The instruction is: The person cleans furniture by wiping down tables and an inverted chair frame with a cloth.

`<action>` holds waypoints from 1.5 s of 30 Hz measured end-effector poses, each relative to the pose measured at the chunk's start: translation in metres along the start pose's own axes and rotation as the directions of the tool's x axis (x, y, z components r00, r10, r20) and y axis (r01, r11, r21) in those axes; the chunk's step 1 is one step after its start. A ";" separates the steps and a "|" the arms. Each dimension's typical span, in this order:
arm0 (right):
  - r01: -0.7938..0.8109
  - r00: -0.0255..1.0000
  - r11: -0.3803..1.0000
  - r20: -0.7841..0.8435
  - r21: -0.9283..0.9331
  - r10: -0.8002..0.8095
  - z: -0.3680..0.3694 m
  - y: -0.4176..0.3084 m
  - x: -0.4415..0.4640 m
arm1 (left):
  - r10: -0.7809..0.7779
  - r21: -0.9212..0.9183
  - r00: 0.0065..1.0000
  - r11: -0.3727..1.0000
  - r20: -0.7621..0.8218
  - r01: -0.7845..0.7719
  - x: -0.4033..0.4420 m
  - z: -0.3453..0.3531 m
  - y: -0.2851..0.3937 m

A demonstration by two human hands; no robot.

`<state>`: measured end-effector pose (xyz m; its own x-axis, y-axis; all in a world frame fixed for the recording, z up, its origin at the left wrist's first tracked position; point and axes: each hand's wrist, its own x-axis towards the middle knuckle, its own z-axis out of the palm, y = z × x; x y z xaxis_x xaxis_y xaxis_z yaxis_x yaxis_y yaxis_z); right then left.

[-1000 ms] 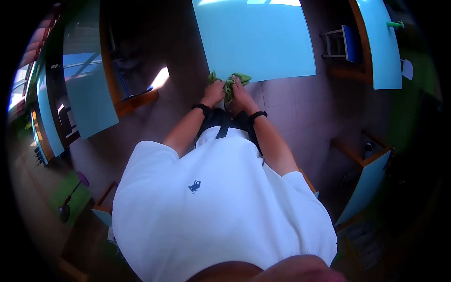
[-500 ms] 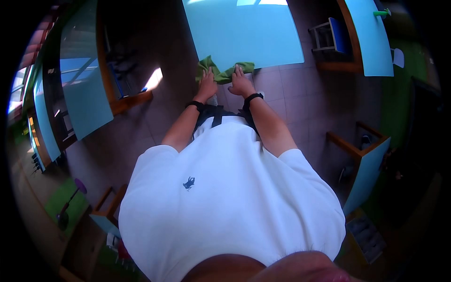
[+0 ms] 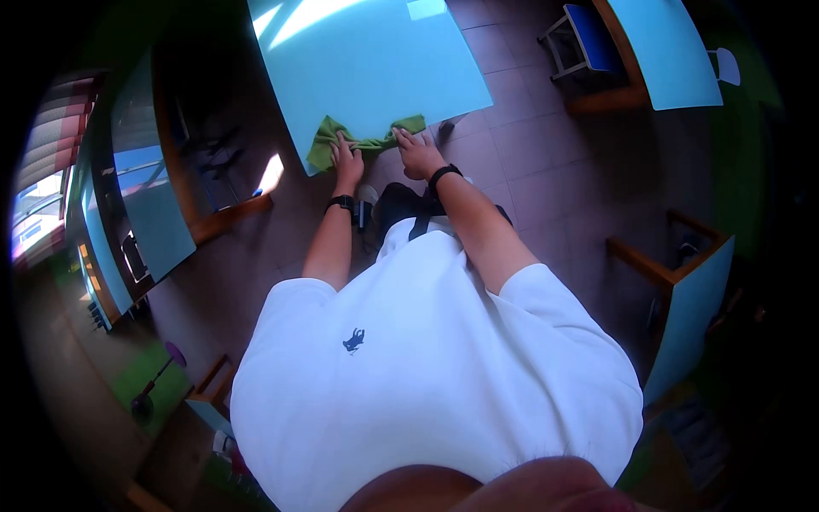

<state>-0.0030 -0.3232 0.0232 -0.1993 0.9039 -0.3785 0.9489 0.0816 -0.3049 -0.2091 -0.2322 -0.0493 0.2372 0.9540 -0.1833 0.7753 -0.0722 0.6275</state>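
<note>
A green cloth [image 3: 322, 145] lies spread along the near edge of a light blue table [image 3: 375, 68], bunched in its middle. My left hand [image 3: 346, 162] rests on the cloth's left part, fingers stretched forward over it. Over the right end of the same cloth is my right hand [image 3: 416, 155], its fingertips pressing the fabric near the table edge. Both wrists wear black bands.
A blue-seated stool [image 3: 589, 38] stands by another blue-topped table [image 3: 670, 55] at the upper right. More tables [image 3: 153, 188] line the left. A wooden-framed table [image 3: 691, 316] is at the lower right, and a purple round object [image 3: 176, 354] at the lower left.
The cloth went from bunched between my hands to spread out on the table edge. My hands moved apart and, with the cloth, to the left in view; the table also shifted left in view.
</note>
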 end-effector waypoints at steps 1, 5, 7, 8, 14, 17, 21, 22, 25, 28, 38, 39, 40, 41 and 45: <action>0.006 1.000 1.000 0.015 -0.006 -0.006 0.005 0.011 -0.010 | 0.041 -0.077 0.994 0.996 0.106 -0.033 0.003 0.010 0.012; -0.054 0.994 0.991 -0.104 -0.123 0.041 -0.007 0.066 -0.047 | 0.185 -0.224 0.934 0.967 0.304 -0.119 0.005 0.060 0.088; -0.123 0.992 0.992 -0.033 -0.025 0.122 -0.010 0.096 -0.080 | 0.261 -0.196 0.870 0.961 0.417 -0.194 0.007 0.083 0.135; -0.179 0.983 0.983 0.038 0.050 0.177 -0.015 0.114 -0.095 | 0.313 -0.177 0.850 0.949 0.424 -0.261 0.009 0.100 0.154; -0.529 0.832 0.815 -0.043 0.235 0.553 -0.022 0.199 -0.168 | 0.485 0.222 0.781 0.774 0.394 -0.593 0.016 0.174 0.228; -0.499 0.807 0.835 -0.228 0.230 0.545 0.008 0.246 -0.188 | 0.583 0.339 0.781 0.704 0.224 -0.623 0.025 0.190 0.272; -0.611 0.790 0.745 0.156 0.268 0.592 -0.017 0.296 -0.198 | 0.557 -0.138 0.640 0.801 0.529 -0.583 0.067 0.232 0.333; -0.620 0.783 0.736 0.164 0.272 0.600 -0.028 0.308 -0.199 | 0.587 -0.212 0.617 0.792 0.525 -0.573 0.073 0.258 0.339; -0.702 0.712 0.627 0.310 0.337 0.631 -0.058 0.351 -0.202 | 0.670 -0.426 0.400 0.723 0.626 -0.543 0.084 0.297 0.422; -0.706 0.620 0.481 0.127 0.519 0.774 -0.070 0.403 -0.211 | 0.663 -0.468 0.290 0.714 0.690 -0.521 0.077 0.314 0.514; -0.709 0.238 0.286 -0.164 0.644 0.957 -0.157 0.581 -0.273 | 0.703 -0.507 0.360 0.700 0.614 -0.503 0.106 0.351 0.672; -0.704 0.232 0.292 -0.180 0.647 0.956 -0.164 0.591 -0.275 | 0.678 -0.551 0.462 0.734 0.571 -0.397 0.106 0.362 0.677; -0.689 0.236 0.273 -0.149 0.671 0.960 -0.168 0.597 -0.280 | 0.637 -0.599 0.552 0.749 0.538 -0.281 0.105 0.375 0.681; -0.676 0.235 0.245 -0.112 0.695 0.966 -0.172 0.604 -0.285 | 0.566 -0.592 0.598 0.785 0.567 -0.182 0.107 0.381 0.690; -0.354 0.279 0.409 -0.323 0.841 0.904 -0.165 0.643 -0.291 | 0.403 -0.504 0.574 0.864 0.713 0.020 0.115 0.389 0.739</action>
<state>0.7055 -0.4644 0.0814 0.8814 0.4618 -0.0994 0.2531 -0.6394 -0.7260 0.6187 -0.2889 0.0990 0.8657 0.3109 -0.3922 0.3796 0.1028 0.9194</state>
